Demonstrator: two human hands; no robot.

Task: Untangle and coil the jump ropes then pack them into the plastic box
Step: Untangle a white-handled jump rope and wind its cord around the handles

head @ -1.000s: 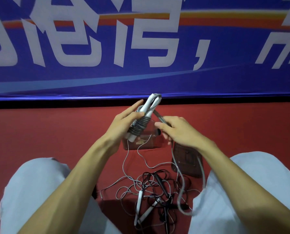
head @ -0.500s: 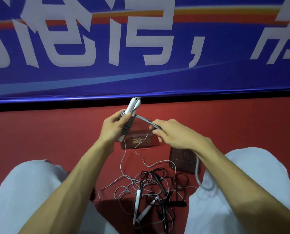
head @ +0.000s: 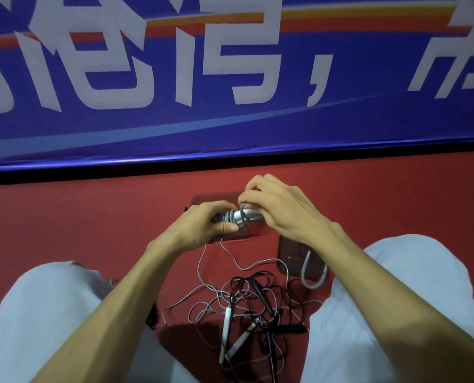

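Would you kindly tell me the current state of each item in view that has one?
Thick grey jump rope with white handles: mostly coiled, held in both hands, tail loose.
Left hand: grips the coil.
Right hand: pinches the rope.
Clear plastic box: open, lid off.
Dark-tinted plastic lid: lying flat beside the box.
Black and thin grey jump ropes: tangled together, untouched.

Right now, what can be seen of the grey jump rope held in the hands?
The grey jump rope is a thick, rubbery-looking cord wound in tight turns around its white handles, making a compact bundle that lies roughly level. The left hand grips its left end; the right hand curls over its right end. It is held over the clear plastic box. A loose tail loops across the dark flat panel on the floor; its far end is hidden.
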